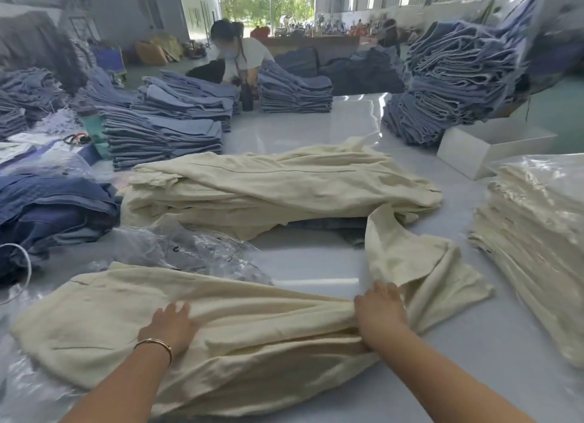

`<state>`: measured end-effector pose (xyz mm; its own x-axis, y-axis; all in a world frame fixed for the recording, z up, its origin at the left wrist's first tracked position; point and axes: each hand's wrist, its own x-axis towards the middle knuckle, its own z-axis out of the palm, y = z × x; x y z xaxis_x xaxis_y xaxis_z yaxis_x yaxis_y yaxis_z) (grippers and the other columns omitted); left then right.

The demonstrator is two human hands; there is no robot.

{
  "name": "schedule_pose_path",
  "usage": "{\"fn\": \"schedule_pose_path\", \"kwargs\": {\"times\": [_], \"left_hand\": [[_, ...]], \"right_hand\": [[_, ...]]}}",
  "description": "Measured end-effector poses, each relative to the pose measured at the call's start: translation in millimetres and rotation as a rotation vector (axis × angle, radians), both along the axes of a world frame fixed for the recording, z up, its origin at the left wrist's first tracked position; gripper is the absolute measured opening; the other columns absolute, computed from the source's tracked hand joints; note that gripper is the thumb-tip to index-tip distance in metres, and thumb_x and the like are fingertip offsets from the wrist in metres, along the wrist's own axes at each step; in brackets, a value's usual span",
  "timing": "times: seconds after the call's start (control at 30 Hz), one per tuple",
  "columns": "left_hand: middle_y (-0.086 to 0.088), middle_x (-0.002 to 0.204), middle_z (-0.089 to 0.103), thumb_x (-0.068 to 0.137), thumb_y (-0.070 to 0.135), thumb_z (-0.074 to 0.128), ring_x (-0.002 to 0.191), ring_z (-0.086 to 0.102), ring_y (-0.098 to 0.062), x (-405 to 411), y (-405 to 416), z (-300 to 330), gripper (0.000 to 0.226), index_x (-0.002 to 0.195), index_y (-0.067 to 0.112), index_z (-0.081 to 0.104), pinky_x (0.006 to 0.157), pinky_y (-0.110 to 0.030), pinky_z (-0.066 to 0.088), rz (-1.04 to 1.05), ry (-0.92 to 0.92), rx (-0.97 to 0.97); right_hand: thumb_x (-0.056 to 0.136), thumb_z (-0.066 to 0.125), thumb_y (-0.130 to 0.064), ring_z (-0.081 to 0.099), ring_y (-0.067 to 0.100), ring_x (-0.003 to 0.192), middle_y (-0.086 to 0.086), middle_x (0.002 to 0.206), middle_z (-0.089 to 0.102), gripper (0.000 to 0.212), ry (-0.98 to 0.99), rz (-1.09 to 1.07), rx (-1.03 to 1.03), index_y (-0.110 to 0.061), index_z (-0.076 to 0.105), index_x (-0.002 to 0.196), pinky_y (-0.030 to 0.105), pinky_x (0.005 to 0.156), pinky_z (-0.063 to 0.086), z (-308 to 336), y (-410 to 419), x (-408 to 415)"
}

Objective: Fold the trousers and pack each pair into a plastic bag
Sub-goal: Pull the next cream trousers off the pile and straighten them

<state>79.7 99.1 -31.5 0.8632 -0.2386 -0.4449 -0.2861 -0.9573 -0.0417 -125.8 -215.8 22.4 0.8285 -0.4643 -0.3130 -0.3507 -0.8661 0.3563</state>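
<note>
A pair of cream trousers (240, 337) lies stretched across the near table, its leg ends (420, 258) bunched up to the right. My left hand (172, 326) rests flat on the cloth near its middle. My right hand (380, 309) presses on the gathered fabric where the legs bend, fingers straight. Behind them a heap of unfolded cream trousers (278, 182) covers the table's centre. Clear plastic bags (189, 249) lie crumpled between the heap and the near pair. At the right stands a stack of bagged cream trousers (537, 233).
Blue jeans (53, 211) lie piled at the left, with more denim stacks (164, 132) behind and a tall one (458, 81) at the back right. A white box (480, 147) sits at the right. A person (240, 56) bends over the far table. Bare glossy tabletop (303, 122).
</note>
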Motion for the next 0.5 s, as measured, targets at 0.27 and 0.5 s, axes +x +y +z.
{"fn": "schedule_pose_path", "kwargs": {"times": [0.27,0.5], "left_hand": [[-0.012,0.146,0.026,0.092,0.024,0.048,0.133,0.03,-0.029,-45,-66,38,0.055,0.141,0.013,0.029,0.103,-0.041,0.041,0.181,-0.297,-0.083],[0.0,0.158,0.022,0.07,0.074,0.061,0.144,0.022,-0.019,-129,-188,53,0.108,0.153,0.023,0.014,0.118,-0.037,0.02,-0.455,0.028,-0.34]], "right_hand": [[0.094,0.043,-0.018,0.02,0.038,0.141,0.013,0.14,0.047,0.037,0.006,0.171,0.016,-0.019,0.047,0.131,0.052,0.113,0.01,-8,-59,-50],[0.052,0.079,-0.006,0.063,0.027,0.068,0.007,0.068,0.064,0.024,-0.625,0.19,0.032,-0.014,0.067,0.071,0.03,0.059,0.047,16,-83,-53]]}}
